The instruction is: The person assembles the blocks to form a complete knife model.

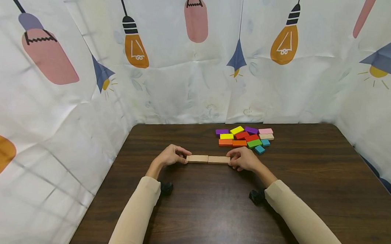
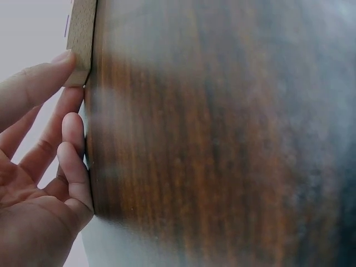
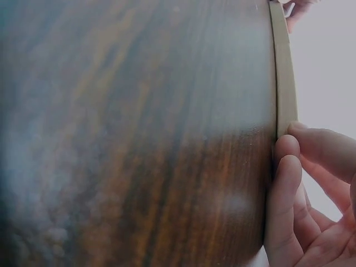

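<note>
Two plain wooden blocks lie end to end in one straight row on the dark table. My left hand [image 1: 170, 156] pinches the outer end of the left wooden block [image 1: 197, 159] between thumb and finger. At the row's other end, my right hand [image 1: 245, 159] has thumb and fingertips on the right wooden block [image 1: 218, 160]. The left wrist view shows the thumb [image 2: 53, 75] against the block's end, the other fingers loosely bent by the tabletop. In the right wrist view both blocks form a narrow strip, with the left hand's fingers beyond.
Behind the row, several coloured blocks [image 1: 242, 136] lie grouped flat: purple, yellow, red, orange, green, blue, pink and one plain. The brown table [image 1: 207, 211] reaches back to a white curtain [image 1: 170, 91] printed with lamps, which also hangs along both sides.
</note>
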Motion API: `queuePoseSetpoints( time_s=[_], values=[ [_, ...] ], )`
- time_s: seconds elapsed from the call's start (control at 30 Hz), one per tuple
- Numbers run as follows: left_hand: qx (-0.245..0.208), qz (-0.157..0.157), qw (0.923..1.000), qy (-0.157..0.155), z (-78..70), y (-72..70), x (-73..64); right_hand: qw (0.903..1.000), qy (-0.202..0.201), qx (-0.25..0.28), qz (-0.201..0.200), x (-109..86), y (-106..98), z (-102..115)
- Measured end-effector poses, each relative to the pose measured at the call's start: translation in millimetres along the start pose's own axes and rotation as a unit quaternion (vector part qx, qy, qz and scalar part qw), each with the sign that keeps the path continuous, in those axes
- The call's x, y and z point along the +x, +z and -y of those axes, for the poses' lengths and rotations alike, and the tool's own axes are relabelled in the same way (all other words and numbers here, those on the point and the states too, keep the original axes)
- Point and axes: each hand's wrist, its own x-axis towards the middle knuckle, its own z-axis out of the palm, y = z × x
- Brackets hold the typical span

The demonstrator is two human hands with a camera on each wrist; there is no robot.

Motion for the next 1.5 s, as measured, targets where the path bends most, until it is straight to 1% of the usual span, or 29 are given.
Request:
queuePoseSetpoints(
  time_s=[0.47, 0.77, 0.87, 1.2, 1.5],
  values=[
    [0.005, 0.001, 1.0000, -0.001, 0.6, 0.3, 0.4, 1.0000, 0.000, -0.001, 0.002, -0.1, -2.2, 0.3],
    [0.011, -0.002, 0.9999, 0.008, 0.3, -2.9, -1.0, 1.0000, -0.004, -0.004, 0.004, 2.5, -0.3, 4.8],
    [0.004, -0.001, 1.0000, 0.004, 1.0, -3.7, -1.7, 1.0000, -0.006, -0.003, 0.005, 3.0, 1.0, 6.4],
    [-0.011, 0.009, 0.9999, 0.005, 4.1, -6.0, -1.2, 0.9999, -0.012, 0.004, 0.007, 4.2, 2.2, 6.5],
    [-0.028, 0.015, 0.9995, 0.004, 5.1, -6.5, -0.2, 0.9999, 0.001, 0.008, 0.013, 5.5, 0.4, 5.3]
  ],
)
